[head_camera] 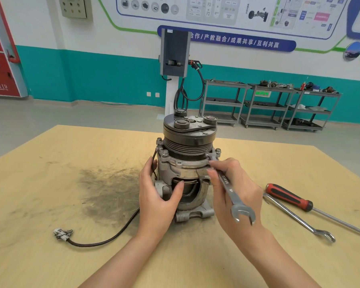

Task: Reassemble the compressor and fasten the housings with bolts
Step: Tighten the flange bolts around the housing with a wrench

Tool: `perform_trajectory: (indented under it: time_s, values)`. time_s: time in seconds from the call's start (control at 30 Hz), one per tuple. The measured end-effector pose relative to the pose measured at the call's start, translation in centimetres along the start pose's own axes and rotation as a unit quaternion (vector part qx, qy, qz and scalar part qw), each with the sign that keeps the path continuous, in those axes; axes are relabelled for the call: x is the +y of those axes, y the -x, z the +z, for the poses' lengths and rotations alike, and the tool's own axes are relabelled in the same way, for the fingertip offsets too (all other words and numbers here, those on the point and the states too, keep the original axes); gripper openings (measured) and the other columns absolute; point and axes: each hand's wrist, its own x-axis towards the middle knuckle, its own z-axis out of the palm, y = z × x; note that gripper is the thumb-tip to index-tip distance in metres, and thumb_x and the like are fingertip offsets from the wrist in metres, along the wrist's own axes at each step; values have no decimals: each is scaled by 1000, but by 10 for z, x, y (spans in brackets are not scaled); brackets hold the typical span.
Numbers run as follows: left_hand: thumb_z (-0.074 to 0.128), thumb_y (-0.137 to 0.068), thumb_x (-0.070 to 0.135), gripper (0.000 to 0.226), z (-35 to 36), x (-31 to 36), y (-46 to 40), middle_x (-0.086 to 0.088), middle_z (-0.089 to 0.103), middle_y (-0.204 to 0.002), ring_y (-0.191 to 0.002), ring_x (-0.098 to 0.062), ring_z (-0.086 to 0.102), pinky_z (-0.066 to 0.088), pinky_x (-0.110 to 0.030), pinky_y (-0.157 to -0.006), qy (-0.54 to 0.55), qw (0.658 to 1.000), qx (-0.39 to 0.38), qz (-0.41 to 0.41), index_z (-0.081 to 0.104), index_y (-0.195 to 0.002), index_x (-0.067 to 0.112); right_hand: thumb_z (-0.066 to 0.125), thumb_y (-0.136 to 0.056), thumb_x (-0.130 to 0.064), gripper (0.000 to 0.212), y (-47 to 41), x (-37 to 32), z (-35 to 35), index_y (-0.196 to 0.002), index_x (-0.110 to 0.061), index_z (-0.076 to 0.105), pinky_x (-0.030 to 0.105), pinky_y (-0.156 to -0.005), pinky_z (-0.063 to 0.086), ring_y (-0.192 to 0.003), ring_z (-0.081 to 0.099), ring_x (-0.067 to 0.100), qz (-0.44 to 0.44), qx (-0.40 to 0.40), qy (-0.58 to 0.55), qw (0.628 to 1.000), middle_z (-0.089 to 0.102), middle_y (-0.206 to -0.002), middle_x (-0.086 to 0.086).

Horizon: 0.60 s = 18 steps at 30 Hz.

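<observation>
The compressor (185, 163) stands upright in the middle of the wooden table (50, 183), its black pulley and clutch plate on top. Three bolts stick up from the housing flange: one at the left (165, 153), one behind it (159, 140) and one at the right (218, 151). My left hand (158, 196) grips the lower housing from the left, thumb across the open cut-out. My right hand (235, 190) pinches a silver combination wrench (229, 188). Its far end sits at the flange beside the right bolt, and its open jaw points toward me.
A red-handled screwdriver (287, 197) and a second slim wrench (299, 219) lie on the table to the right. The compressor's black cable (112, 235) trails left to a white plug (61, 234). A dark grease smear marks the table left of the compressor.
</observation>
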Motion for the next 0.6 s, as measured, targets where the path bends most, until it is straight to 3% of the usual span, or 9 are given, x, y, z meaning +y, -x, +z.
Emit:
perform_trajectory:
  time_s: [0.17, 0.33, 0.47, 0.57, 0.6]
  values:
    - [79, -81, 22, 84, 0, 1, 0, 8, 45, -144, -136, -4, 40, 37, -40, -115, 5, 1000, -3, -1, 30, -149, 25, 39, -102, -42, 22, -4, 0, -2, -97, -25, 51, 7, -55, 40, -64, 54, -6, 91, 7, -63, 994, 52, -78, -24]
    - [79, -80, 20, 84, 0, 2, 0, 7, 45, -143, -136, -6, 41, 36, -38, -115, 4, 1000, -2, 2, 30, -148, 25, 41, -99, -30, 15, -4, 7, -9, -92, -24, 53, 29, -62, 43, -64, 55, 11, 226, 11, -194, 955, 59, -72, -7]
    - [79, -80, 20, 84, 0, 2, 0, 6, 45, -144, -136, -6, 41, 36, -39, -115, 6, 1000, -3, 2, 30, -148, 24, 41, -98, -34, 19, -2, 5, -11, -93, -20, 54, 19, -61, 44, -65, 56, 7, 194, -13, -193, 962, 59, -73, -8]
    - [79, -80, 21, 84, 0, 2, 0, 8, 45, -143, -136, -5, 40, 36, -37, -115, 7, 1000, -3, 6, 30, -148, 27, 42, -97, -38, 12, 2, 0, -8, -94, -29, 51, 29, -50, 45, -57, 56, 10, 171, -18, -139, 975, 60, -66, -4]
    - [79, -81, 22, 83, -1, 2, 0, 9, 45, -143, -136, -4, 40, 36, -36, -115, 7, 1000, -4, 6, 30, -147, 28, 43, -97, -38, 9, 3, -2, -8, -94, -33, 49, 26, -49, 46, -57, 57, 9, 174, -14, -139, 975, 60, -66, -5]
